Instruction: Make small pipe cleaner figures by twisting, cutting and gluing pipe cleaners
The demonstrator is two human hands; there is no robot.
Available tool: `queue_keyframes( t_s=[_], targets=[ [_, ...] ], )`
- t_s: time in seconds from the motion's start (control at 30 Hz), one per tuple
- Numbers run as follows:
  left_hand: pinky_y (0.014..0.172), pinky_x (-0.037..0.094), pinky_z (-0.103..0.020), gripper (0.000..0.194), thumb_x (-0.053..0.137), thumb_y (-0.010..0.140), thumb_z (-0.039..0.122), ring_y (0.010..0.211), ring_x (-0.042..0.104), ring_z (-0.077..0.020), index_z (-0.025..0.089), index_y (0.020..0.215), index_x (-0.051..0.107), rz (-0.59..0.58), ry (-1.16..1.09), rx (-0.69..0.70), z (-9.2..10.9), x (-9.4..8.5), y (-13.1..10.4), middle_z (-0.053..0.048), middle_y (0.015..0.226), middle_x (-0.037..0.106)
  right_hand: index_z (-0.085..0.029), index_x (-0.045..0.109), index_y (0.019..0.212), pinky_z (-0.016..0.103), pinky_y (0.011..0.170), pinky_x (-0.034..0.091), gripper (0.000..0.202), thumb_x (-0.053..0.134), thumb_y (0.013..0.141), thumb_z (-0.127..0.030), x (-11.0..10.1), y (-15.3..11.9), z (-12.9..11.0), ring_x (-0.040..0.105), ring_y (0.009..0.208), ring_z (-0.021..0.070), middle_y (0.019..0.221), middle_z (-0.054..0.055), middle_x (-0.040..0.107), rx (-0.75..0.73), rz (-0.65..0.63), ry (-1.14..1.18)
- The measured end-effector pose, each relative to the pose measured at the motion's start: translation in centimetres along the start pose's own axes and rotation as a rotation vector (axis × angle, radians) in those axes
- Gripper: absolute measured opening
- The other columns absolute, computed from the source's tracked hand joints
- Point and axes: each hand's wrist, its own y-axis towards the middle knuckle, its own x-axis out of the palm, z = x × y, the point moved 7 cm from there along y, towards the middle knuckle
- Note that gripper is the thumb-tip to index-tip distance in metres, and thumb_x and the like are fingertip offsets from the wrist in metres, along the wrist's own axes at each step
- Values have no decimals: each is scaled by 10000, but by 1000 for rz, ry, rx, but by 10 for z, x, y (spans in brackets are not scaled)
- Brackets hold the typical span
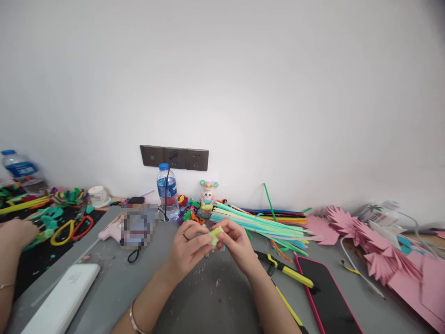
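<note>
A small fuzzy yellow-green piece (216, 234), looking like pipe cleaner, is pinched between my two hands above the grey table. My left hand (192, 246) grips its left side with thumb and fingers. On the other side, my right hand (234, 239) closes its thumb and forefinger on it. Just behind the hands stands a small doll figure (207, 200) with round ears. A bundle of pastel pipe cleaners (257, 222) lies beyond my right hand. Yellow-handled pliers (290, 273) rest beside my right forearm.
A water bottle (167, 192) stands at the wall, near a pink glue gun (111, 231). A white box (64, 299) lies front left, a phone (328, 297) front right. Pink folded paper (377, 250) covers the right side. Another person's hand (17, 234) is at left near scissors (73, 229).
</note>
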Motion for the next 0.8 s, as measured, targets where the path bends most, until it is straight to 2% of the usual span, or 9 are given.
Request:
queue_keyframes(
  t_s=[0.53, 0.8],
  targets=[
    [805, 466, -335, 124, 572, 890, 119, 860, 498, -174, 191, 984, 608, -1, -9, 8, 1, 2, -2, -53, 916, 642, -182, 665, 861, 198, 462, 419, 248, 708, 792, -417, 0, 0, 0, 501, 473, 83, 627, -25, 600, -11, -13, 13],
    [789, 476, -330, 102, 560, 902, 146, 852, 504, -173, 194, 976, 613, 10, 13, 14, 3, 0, -1, -53, 903, 644, -184, 668, 856, 194, 459, 420, 235, 710, 793, -406, 2, -1, -1, 497, 471, 79, 623, -28, 600, -13, -20, 36]
  ],
)
